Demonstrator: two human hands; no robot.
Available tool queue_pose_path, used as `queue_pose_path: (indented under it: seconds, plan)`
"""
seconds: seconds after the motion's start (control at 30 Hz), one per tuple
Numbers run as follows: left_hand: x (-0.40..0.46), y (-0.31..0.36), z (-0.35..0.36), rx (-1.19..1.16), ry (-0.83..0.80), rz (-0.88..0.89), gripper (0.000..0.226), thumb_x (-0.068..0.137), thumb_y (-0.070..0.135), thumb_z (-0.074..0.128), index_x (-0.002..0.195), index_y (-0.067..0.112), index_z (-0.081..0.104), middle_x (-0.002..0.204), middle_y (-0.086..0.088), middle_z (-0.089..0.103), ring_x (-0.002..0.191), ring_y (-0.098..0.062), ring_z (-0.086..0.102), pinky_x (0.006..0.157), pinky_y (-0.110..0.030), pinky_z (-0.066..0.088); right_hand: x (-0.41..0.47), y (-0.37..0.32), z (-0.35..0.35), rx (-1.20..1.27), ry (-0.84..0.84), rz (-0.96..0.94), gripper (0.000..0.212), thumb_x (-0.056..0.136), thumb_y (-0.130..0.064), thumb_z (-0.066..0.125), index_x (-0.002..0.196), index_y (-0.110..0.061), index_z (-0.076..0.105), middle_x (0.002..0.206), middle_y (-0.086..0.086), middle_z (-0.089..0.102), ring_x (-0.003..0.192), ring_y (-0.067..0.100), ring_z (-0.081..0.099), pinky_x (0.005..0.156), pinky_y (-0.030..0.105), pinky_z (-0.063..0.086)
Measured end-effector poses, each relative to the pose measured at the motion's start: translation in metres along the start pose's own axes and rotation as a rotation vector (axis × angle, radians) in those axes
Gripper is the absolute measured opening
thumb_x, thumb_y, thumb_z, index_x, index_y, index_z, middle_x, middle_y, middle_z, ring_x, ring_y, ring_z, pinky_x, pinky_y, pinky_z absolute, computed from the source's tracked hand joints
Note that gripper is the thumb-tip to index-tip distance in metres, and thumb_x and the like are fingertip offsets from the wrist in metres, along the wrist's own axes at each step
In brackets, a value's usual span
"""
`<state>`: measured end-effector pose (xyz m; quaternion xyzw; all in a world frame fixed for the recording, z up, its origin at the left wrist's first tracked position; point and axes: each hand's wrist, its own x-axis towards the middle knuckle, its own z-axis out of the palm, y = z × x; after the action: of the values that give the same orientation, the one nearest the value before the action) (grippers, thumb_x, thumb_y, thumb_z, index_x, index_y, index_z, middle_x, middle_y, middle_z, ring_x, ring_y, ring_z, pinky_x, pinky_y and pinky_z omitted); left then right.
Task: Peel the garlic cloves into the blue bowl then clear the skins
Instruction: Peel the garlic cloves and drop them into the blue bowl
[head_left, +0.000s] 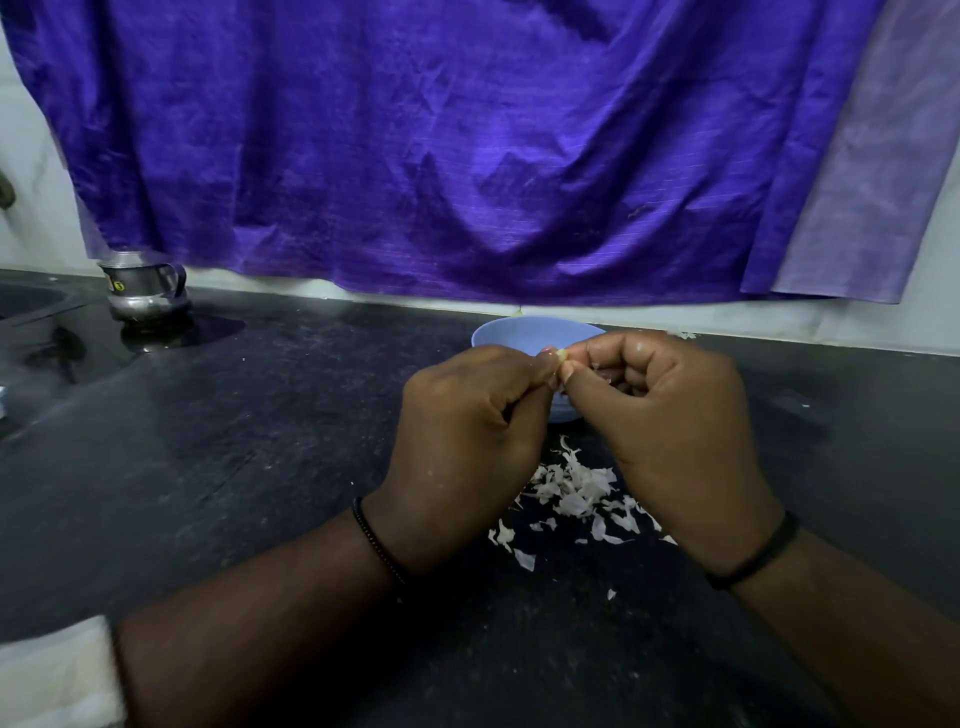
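Note:
A small pale garlic clove is pinched between the fingertips of both hands, just above the near side of the blue bowl. My left hand and my right hand meet there with curled fingers and hide most of the bowl's inside. A heap of white garlic skins lies on the black counter below and between my wrists, with a few loose flakes nearer to me.
A steel jug stands at the back left beside a sink edge. A purple cloth hangs over the wall behind the bowl. Something white lies at the near left corner. A few skins lie by the wall.

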<state>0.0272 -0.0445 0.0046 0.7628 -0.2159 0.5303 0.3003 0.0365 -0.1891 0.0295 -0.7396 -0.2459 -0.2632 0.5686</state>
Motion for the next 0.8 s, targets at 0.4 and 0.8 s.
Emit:
queue_pose_path:
  seconds: [0.4, 0.8]
  plan:
    - [-0.003, 0.001, 0.004, -0.03, -0.013, -0.025, 0.017, 0.094, 0.01, 0.066, 0.082, 0.006, 0.077, 0.07, -0.002, 0.072, 0.063, -0.012, 0.066, 0.058, -0.032, 0.052, -0.002, 0.006, 0.004, 0.005, 0.045, 0.023, 0.012, 0.085, -0.016, 0.074, 0.077, -0.025, 0.073, 0.07, -0.009, 0.072, 0.063, 0.004, 0.067, 0.058, 0.016, 0.052]
    - [-0.001, -0.001, 0.007, -0.338, -0.109, -0.458, 0.013, 0.089, 0.01, 0.071, 0.096, 0.018, 0.08, 0.077, 0.009, 0.075, 0.058, -0.005, 0.069, 0.062, -0.03, 0.059, 0.001, 0.011, 0.001, -0.076, -0.001, 0.043, 0.009, 0.085, -0.018, 0.075, 0.079, -0.024, 0.075, 0.071, -0.012, 0.073, 0.066, 0.001, 0.067, 0.061, 0.016, 0.053]
